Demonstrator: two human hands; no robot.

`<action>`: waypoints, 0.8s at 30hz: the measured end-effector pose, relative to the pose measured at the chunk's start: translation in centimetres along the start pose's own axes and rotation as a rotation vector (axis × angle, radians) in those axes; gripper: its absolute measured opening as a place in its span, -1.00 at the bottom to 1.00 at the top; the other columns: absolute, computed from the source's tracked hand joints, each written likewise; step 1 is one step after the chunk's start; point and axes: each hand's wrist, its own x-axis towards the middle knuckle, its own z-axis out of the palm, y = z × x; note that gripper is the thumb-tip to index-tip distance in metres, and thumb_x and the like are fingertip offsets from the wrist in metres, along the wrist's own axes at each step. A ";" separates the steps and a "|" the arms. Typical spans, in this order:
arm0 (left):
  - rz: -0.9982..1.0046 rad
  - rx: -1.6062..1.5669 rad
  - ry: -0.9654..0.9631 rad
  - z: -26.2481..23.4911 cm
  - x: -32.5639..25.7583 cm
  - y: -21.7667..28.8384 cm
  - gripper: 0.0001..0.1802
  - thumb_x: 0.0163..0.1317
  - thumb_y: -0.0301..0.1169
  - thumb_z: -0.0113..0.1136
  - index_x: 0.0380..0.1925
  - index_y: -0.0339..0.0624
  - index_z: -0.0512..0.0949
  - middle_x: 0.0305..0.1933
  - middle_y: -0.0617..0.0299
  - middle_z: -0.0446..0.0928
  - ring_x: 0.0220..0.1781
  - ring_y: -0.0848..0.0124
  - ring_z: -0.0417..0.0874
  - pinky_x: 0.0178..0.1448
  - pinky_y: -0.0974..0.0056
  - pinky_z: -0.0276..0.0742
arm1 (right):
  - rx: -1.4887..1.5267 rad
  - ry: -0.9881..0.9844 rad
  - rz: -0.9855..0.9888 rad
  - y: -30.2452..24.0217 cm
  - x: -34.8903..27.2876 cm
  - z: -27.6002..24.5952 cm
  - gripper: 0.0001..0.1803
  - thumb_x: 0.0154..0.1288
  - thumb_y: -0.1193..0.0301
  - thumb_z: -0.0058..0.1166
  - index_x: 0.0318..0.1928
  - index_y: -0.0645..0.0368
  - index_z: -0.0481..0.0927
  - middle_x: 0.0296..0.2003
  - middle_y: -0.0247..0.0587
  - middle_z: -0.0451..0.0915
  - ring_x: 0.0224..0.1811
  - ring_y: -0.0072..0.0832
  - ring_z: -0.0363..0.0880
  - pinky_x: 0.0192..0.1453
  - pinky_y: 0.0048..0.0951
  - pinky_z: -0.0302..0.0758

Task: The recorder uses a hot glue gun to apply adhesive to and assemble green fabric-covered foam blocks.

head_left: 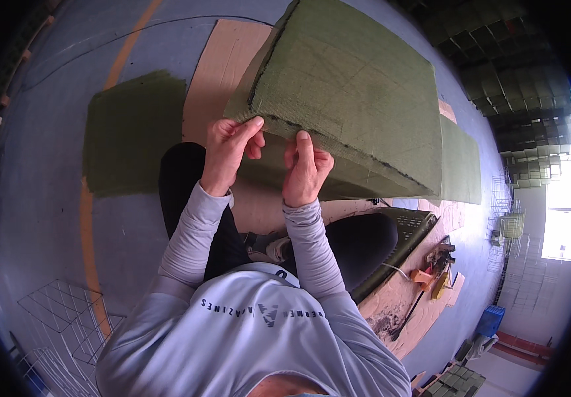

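Observation:
A large box-shaped piece covered in green mesh (355,86) stands in front of me. Dark, uneven seams run along its left and near edges. My left hand (226,155) pinches the mesh at the near left corner, thumb on top. A short way to the right, my right hand (307,169) grips the same near edge between thumb and fingers. Whether any small fastener or thread is between the fingertips cannot be made out. Below the edge, the box's near side falls away in shadow.
Brown cardboard (222,56) lies under the box. A flat green mesh sheet (136,132) is on the floor at left. Tools with orange handles (424,278) rest on cardboard at right. Wire frames (67,317) stand at lower left; green mesh stacks (517,86) at far right.

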 end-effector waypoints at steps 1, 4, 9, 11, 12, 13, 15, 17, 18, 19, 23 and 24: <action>0.028 -0.010 0.006 0.0 0.1 -0.1 -0.71 0.32 -0.32 0.22 -0.54 -0.24 0.63 -0.62 0.27 0.57 -0.67 0.56 0.53 -0.56 0.45 0.44 | -0.003 0.020 0.024 0.1 0.1 0.0 -0.66 0.43 0.35 0.05 -0.51 0.24 0.56 -0.66 -0.39 0.45 -0.67 -0.67 0.25 -0.58 -0.57 0.12; 0.048 0.024 0.010 0.2 0.3 -0.1 -0.73 0.31 -0.34 0.21 -0.54 -0.24 0.63 -0.62 0.27 0.56 -0.67 0.57 0.52 -0.57 0.46 0.43 | 0.000 0.071 0.083 0.1 -0.2 0.2 -0.67 0.41 0.35 0.09 -0.54 0.19 0.53 -0.65 -0.43 0.42 -0.66 -0.71 0.20 -0.58 -0.59 0.06; 0.013 -0.028 -0.009 -0.1 0.1 0.7 -0.73 0.31 -0.35 0.22 -0.56 -0.22 0.62 -0.63 0.28 0.56 -0.69 0.58 0.50 -0.59 0.47 0.39 | 0.031 -0.015 0.071 -0.1 -0.4 -0.1 -0.66 0.46 0.28 0.06 -0.39 0.30 0.59 -0.62 -0.35 0.48 -0.62 -0.64 0.34 -0.53 -0.56 0.23; 0.019 -0.020 -0.007 -0.3 0.1 0.8 -0.72 0.30 -0.34 0.22 -0.57 -0.21 0.61 -0.63 0.29 0.55 -0.69 0.59 0.49 -0.59 0.47 0.38 | 0.047 -0.046 0.028 0.0 -0.4 -0.4 -0.66 0.46 0.28 0.06 -0.38 0.31 0.59 -0.60 -0.33 0.49 -0.60 -0.63 0.35 -0.51 -0.56 0.24; 0.020 -0.003 -0.008 -0.4 0.2 0.8 -0.72 0.30 -0.34 0.22 -0.58 -0.20 0.61 -0.64 0.30 0.55 -0.69 0.59 0.49 -0.59 0.47 0.38 | 0.044 -0.045 0.024 0.1 -0.5 -0.5 -0.66 0.46 0.27 0.06 -0.38 0.31 0.59 -0.59 -0.32 0.50 -0.59 -0.62 0.36 -0.50 -0.56 0.25; 0.031 0.006 -0.016 -0.5 0.2 0.7 -0.72 0.30 -0.33 0.22 -0.59 -0.19 0.60 -0.64 0.30 0.54 -0.69 0.59 0.49 -0.59 0.47 0.37 | 0.042 -0.035 0.034 0.3 -0.4 -0.5 -0.65 0.46 0.27 0.06 -0.38 0.31 0.59 -0.60 -0.32 0.50 -0.59 -0.62 0.36 -0.50 -0.56 0.25; 0.015 0.032 -0.011 -0.6 0.5 0.6 -0.71 0.30 -0.32 0.22 -0.60 -0.18 0.59 -0.65 0.32 0.53 -0.69 0.60 0.48 -0.58 0.48 0.37 | 0.039 -0.001 0.054 0.5 -0.4 -0.5 -0.65 0.46 0.27 0.06 -0.38 0.31 0.59 -0.60 -0.33 0.50 -0.60 -0.62 0.36 -0.50 -0.56 0.26; 0.006 0.055 -0.020 -0.8 0.4 0.6 -0.70 0.31 -0.31 0.22 -0.60 -0.17 0.59 -0.64 0.33 0.53 -0.68 0.61 0.48 -0.57 0.49 0.37 | 0.030 0.020 0.065 0.5 -0.3 -0.4 -0.65 0.45 0.27 0.06 -0.40 0.31 0.58 -0.60 -0.32 0.50 -0.60 -0.62 0.36 -0.50 -0.55 0.26; 0.002 0.064 -0.024 -0.8 0.4 0.7 -0.71 0.31 -0.31 0.22 -0.59 -0.17 0.59 -0.64 0.33 0.53 -0.67 0.61 0.48 -0.57 0.49 0.36 | 0.027 0.025 0.059 0.5 -0.3 -0.3 -0.65 0.45 0.27 0.06 -0.40 0.31 0.58 -0.60 -0.32 0.50 -0.60 -0.62 0.37 -0.50 -0.55 0.26; 0.001 0.067 -0.035 -0.9 0.4 0.8 -0.71 0.31 -0.30 0.22 -0.58 -0.16 0.59 -0.63 0.33 0.53 -0.67 0.61 0.48 -0.56 0.49 0.36 | 0.067 -0.003 0.065 0.3 -0.3 -0.3 -0.65 0.44 0.28 0.07 -0.42 0.30 0.57 -0.60 -0.31 0.51 -0.60 -0.62 0.37 -0.50 -0.54 0.26; -0.026 0.050 0.006 -1.1 0.3 1.2 -0.74 0.32 -0.28 0.24 -0.52 -0.16 0.60 -0.58 0.35 0.54 -0.63 0.63 0.48 -0.55 0.48 0.35 | 0.107 -0.014 0.112 -0.4 -0.4 -0.6 -0.66 0.42 0.31 0.08 -0.46 0.27 0.56 -0.60 -0.31 0.52 -0.61 -0.61 0.37 -0.50 -0.54 0.26; 0.012 0.053 -0.010 -1.1 0.4 1.1 -0.74 0.32 -0.29 0.23 -0.52 -0.16 0.60 -0.59 0.35 0.54 -0.63 0.63 0.47 -0.55 0.48 0.35 | 0.121 -0.022 0.080 -0.4 -0.4 -0.6 -0.68 0.42 0.32 0.09 -0.46 0.27 0.56 -0.60 -0.31 0.52 -0.61 -0.62 0.36 -0.50 -0.54 0.25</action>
